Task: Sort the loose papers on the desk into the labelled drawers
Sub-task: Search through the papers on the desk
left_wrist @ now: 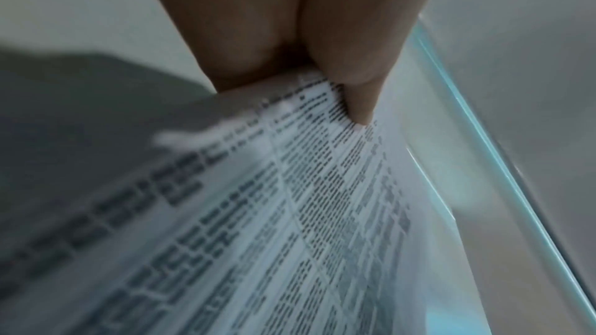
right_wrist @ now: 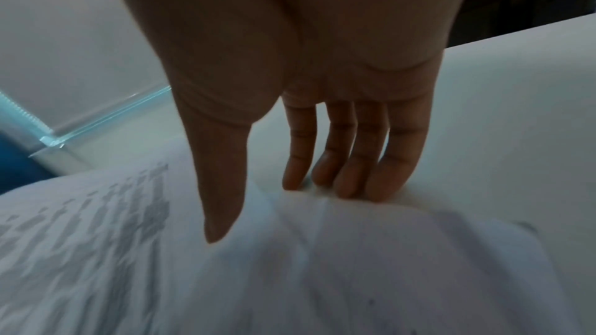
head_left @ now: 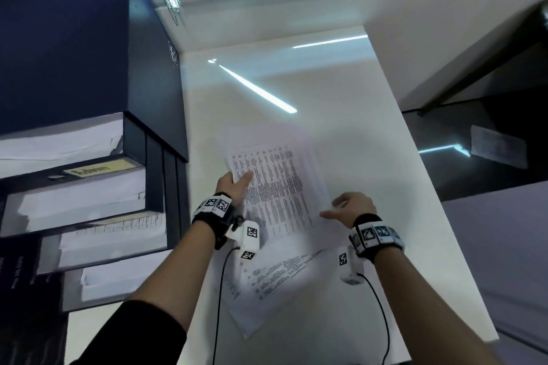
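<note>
While the head view is pretty blurry, the biggest thing is the white desk (head_left: 341, 104), running away from the person with light streaks reflected on it. Sitting on its left side is the dark drawer unit (head_left: 89, 47), several drawers (head_left: 83, 207) pulled out and stuffed with white sheets; one has a yellowish label (head_left: 92, 170) I can't read. Loose papers (head_left: 275, 284) are spread over the near middle of the desk, and on top of them is a printed table sheet (head_left: 275, 187), its left edge lifted. The left hand (head_left: 234, 184) is pinching that edge, thumb on the printed face and fingers underneath; the left wrist view shows the thumb (left_wrist: 358, 80) pressed right on the text. The right hand (head_left: 353, 206) is at the sheet's lower right corner, fingers (right_wrist: 354, 162) straight and held together, tips touching the paper, thumb sticking out apart.
</note>
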Demonstrator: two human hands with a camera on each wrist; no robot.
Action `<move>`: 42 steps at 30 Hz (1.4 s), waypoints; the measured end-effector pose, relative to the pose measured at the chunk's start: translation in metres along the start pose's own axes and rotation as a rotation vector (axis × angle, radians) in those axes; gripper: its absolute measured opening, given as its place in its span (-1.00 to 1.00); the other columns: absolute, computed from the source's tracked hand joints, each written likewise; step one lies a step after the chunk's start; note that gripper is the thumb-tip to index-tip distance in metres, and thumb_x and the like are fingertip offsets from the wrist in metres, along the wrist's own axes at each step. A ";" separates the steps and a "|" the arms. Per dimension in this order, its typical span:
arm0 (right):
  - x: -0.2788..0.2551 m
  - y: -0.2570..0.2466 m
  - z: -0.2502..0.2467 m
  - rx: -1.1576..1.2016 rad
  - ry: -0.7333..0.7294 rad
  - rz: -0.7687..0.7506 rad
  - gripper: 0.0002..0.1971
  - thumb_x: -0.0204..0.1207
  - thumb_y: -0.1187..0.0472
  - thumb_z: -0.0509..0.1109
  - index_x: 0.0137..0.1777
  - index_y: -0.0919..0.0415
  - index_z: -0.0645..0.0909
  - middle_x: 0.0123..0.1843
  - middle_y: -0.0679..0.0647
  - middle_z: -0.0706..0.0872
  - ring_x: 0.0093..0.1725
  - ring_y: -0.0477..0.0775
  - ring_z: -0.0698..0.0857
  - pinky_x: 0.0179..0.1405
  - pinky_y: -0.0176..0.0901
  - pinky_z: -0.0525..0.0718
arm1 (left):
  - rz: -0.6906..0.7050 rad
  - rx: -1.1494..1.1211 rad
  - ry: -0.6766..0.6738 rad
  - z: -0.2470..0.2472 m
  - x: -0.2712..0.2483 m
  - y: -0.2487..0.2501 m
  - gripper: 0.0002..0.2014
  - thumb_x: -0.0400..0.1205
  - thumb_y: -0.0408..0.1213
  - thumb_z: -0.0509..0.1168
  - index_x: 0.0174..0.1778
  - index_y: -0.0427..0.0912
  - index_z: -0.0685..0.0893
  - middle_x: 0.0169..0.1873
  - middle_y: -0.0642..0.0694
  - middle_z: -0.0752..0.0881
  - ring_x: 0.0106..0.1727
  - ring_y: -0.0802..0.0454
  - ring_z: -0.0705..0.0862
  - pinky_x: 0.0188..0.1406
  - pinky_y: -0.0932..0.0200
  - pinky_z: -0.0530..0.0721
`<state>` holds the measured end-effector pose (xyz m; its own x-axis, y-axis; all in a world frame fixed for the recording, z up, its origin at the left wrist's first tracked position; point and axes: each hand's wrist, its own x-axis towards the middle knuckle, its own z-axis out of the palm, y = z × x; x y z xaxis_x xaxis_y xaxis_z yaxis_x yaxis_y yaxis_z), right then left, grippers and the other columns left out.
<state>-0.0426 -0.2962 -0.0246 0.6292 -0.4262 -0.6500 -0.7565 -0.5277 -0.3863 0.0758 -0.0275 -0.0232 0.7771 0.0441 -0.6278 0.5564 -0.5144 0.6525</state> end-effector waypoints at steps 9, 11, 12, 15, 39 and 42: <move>-0.012 0.007 0.014 -0.002 0.013 -0.199 -0.75 0.34 -0.01 0.65 -0.30 0.05 0.64 -0.26 -0.06 0.69 -0.22 -0.02 0.65 -0.32 -0.31 0.49 | 0.302 0.289 0.270 -0.026 -0.030 -0.003 -0.76 0.75 -0.17 0.17 -0.06 -0.31 0.51 -0.27 -0.31 0.65 -0.15 -0.29 0.68 -0.19 -0.01 0.55; -0.012 0.013 0.006 0.155 -0.014 -0.165 -0.75 0.33 0.00 0.66 -0.31 0.09 0.67 -0.29 -0.01 0.73 -0.26 -0.02 0.66 -0.34 -0.29 0.53 | 0.392 0.495 0.347 -0.037 -0.044 0.007 -0.72 0.78 -0.21 0.07 -0.01 -0.33 0.60 -0.22 -0.41 0.71 -0.13 -0.38 0.70 -0.21 -0.05 0.55; -0.012 0.017 0.004 0.213 -0.018 -0.145 -0.74 0.34 0.02 0.66 -0.33 0.12 0.67 -0.29 0.02 0.73 -0.27 0.00 0.66 -0.32 -0.25 0.57 | 0.439 0.531 0.373 -0.044 -0.052 0.016 -0.70 0.79 -0.22 0.06 0.13 -0.32 0.63 -0.15 -0.42 0.74 -0.09 -0.38 0.72 -0.17 -0.06 0.59; -0.014 0.031 0.000 0.287 0.007 -0.091 -0.76 0.38 0.07 0.64 -0.31 0.16 0.66 -0.28 0.07 0.72 -0.24 0.10 0.68 -0.30 -0.19 0.60 | 0.542 0.531 0.457 -0.070 -0.069 0.037 -0.63 0.79 -0.22 0.06 0.49 -0.15 0.55 -0.01 -0.39 0.77 -0.01 -0.34 0.74 0.00 -0.08 0.68; -0.054 0.002 -0.059 0.011 0.453 -0.265 -0.89 0.53 0.10 0.49 -0.12 0.12 0.73 0.09 0.10 0.78 0.02 0.13 0.72 0.02 -0.16 0.55 | 0.420 0.350 0.254 -0.069 -0.089 -0.013 -0.73 0.78 -0.29 0.10 0.19 -0.29 0.68 -0.08 -0.28 0.76 -0.21 -0.07 0.60 -0.19 0.22 0.46; -0.064 -0.020 -0.068 -0.039 0.540 -0.437 -0.89 0.56 0.12 0.45 -0.08 0.15 0.72 0.03 0.08 0.78 -0.03 0.12 0.72 -0.05 -0.17 0.53 | 0.458 0.274 0.273 -0.066 -0.091 -0.012 -0.72 0.79 -0.26 0.09 0.19 -0.28 0.68 -0.18 -0.22 0.72 -0.23 -0.09 0.62 -0.27 0.25 0.40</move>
<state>-0.0557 -0.3089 0.0694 0.8828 -0.4694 -0.0198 -0.4133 -0.7559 -0.5077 0.0183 0.0314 0.0541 0.9877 -0.0343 -0.1525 0.0788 -0.7333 0.6754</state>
